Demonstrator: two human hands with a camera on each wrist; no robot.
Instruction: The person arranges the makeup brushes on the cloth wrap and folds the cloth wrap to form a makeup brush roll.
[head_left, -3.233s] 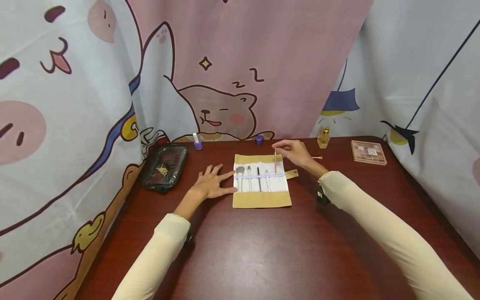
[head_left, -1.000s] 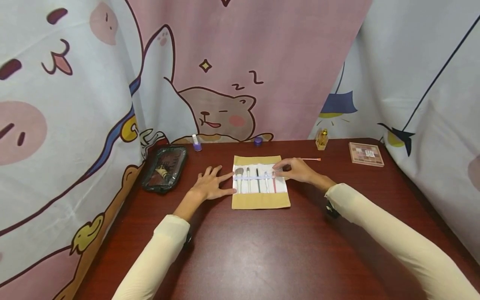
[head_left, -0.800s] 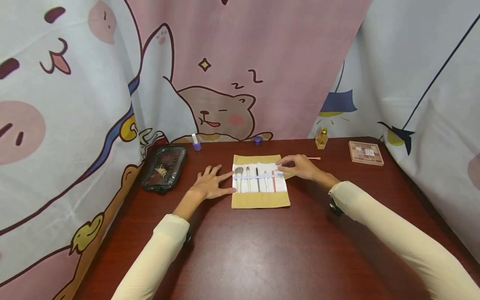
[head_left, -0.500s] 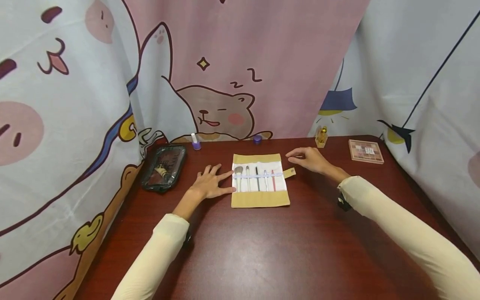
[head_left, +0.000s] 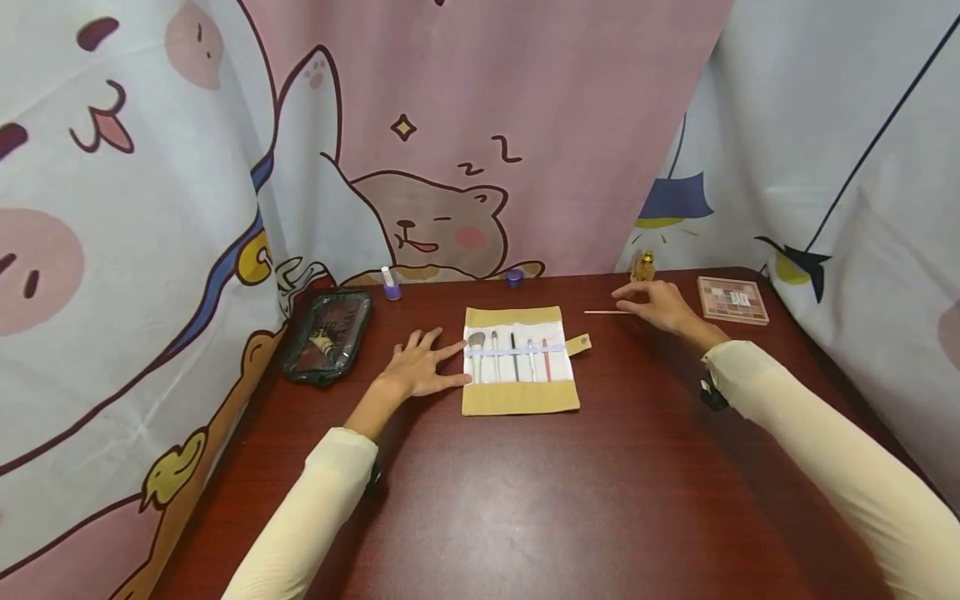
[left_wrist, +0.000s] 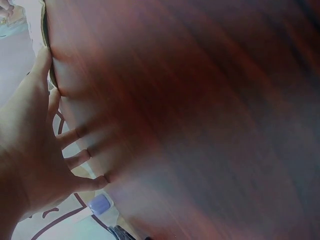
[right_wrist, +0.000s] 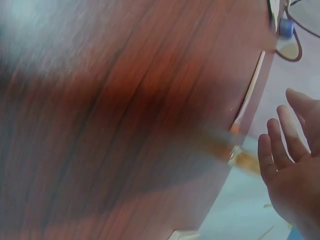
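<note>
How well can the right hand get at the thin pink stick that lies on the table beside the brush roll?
Probably yes. The right hand is open just by the thin pink stick, its fingertips at the stick's end, and bare table lies around it. The brush roll lies apart.

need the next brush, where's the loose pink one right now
In the head view the thin pink brush lies on the table, right of the brush roll, at the right hand fingertips, near the perfume bottle.

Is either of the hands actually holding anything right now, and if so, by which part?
Nothing is held. The left hand lies flat on the table beside the brush roll. The right hand hovers open at the thin pink brush lying on the table, fingers not closed round it.
</note>
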